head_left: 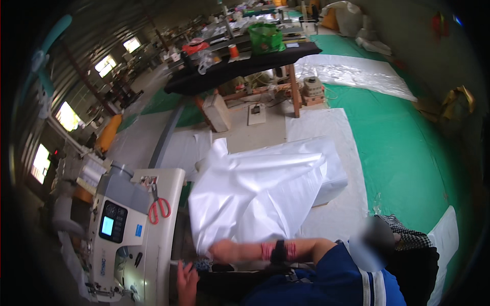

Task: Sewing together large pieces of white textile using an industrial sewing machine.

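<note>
A large, glossy white sheet (255, 188) lies in loose folds over a bulky form in front of me. At its near left edge my right hand (222, 251) is closed on the material, its forearm crossing from the right with a red-striped band and a black strap at the wrist. Lower and further left is my left hand (187, 282), fingers apart and pointing up beside the sewing machine (127, 214). A small pale strip shows near its fingertips, too blurred to name. Red-handled scissors (159, 209) rest on the machine's body, above the left hand.
Beyond the sheet stands a table with a black cover (229, 71), carrying a green bag (265, 38) and an orange thread cone (233, 51). Green floor covering (403, 137) stretches along the right, partly under white sheeting (352, 74). A checkered cloth (408, 232) hangs at lower right.
</note>
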`<state>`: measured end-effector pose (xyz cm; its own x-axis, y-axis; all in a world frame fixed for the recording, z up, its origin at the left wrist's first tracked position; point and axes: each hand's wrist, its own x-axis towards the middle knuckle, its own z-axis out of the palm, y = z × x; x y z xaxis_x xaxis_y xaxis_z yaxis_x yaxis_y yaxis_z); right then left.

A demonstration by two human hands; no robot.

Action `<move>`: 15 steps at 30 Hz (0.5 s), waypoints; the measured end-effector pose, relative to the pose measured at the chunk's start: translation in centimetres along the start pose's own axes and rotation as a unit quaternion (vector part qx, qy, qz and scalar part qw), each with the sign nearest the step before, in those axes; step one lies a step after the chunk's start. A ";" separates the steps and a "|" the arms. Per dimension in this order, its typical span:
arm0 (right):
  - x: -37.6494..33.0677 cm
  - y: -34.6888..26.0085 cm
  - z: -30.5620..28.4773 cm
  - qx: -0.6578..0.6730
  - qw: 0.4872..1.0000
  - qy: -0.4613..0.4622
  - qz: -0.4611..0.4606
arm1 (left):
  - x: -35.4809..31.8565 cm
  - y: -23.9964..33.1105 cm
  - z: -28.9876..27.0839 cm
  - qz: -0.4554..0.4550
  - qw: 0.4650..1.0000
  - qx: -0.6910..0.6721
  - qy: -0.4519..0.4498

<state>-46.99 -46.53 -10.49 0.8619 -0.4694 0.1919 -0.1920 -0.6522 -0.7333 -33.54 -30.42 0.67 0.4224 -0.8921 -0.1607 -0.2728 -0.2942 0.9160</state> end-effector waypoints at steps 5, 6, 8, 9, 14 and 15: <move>-5.2 -6.9 -4.7 -0.033 0.968 -0.076 -0.237 | 3.6 -0.5 3.3 -0.036 0.994 -0.104 -0.003; -6.3 -6.0 -8.1 -0.070 0.964 0.071 -0.245 | 3.5 -0.7 2.5 -0.049 0.990 -0.132 0.023; -8.2 -2.9 -15.0 -0.262 0.930 0.229 -0.114 | 2.3 -1.2 0.4 -0.055 0.975 -0.200 0.076; -9.1 -1.3 -17.7 -0.354 0.884 0.303 0.025 | 1.4 -1.4 -1.1 -0.070 0.974 -0.193 0.099; -9.9 5.3 -17.5 0.186 0.934 0.109 0.284 | -3.1 -2.1 -5.7 -0.068 0.997 0.013 0.025; -9.9 6.1 -15.1 0.270 0.919 0.049 0.283 | -3.9 -2.2 -5.6 -0.069 0.997 0.019 0.000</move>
<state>-63.75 -54.84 -6.98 0.6441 -0.7109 -0.2823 -0.3128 0.0919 -0.9454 -29.74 -24.38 1.37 0.4579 -0.8422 -0.2846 -0.2453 -0.4275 0.8701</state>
